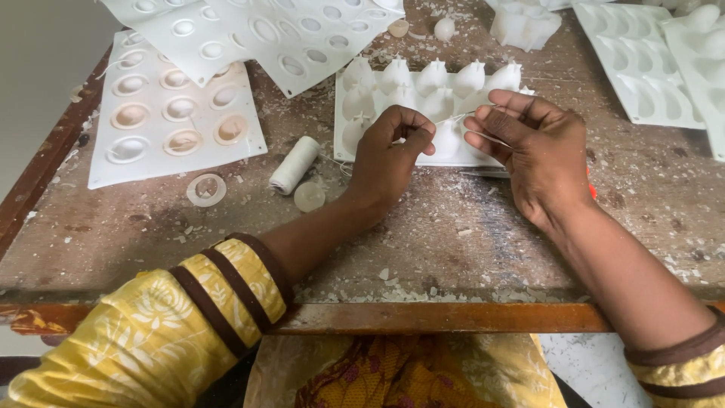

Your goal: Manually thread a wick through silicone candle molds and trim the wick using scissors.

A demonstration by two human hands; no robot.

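While both hands pinch a thin white thread at frame centre, left hand in a clenched grip, right hand grasping its other end, it stretches taut above a white mould tray of pointed wax shapes. A white thread spool lies left on the scuffed worktop.

Both hands bare: left hand, right hand. No rings, no watch, no bangles visible. Forearms uncovered up to sleeves. Left sleeve mustard yellow, pale floral print, cuff edged with dark brown bands alternating with yellow strips. Right sleeve same yellow cloth, same brown banding, only cuff showing at frame corner. Lap garment yellow with reddish-orange leaf pattern, loosely folded.
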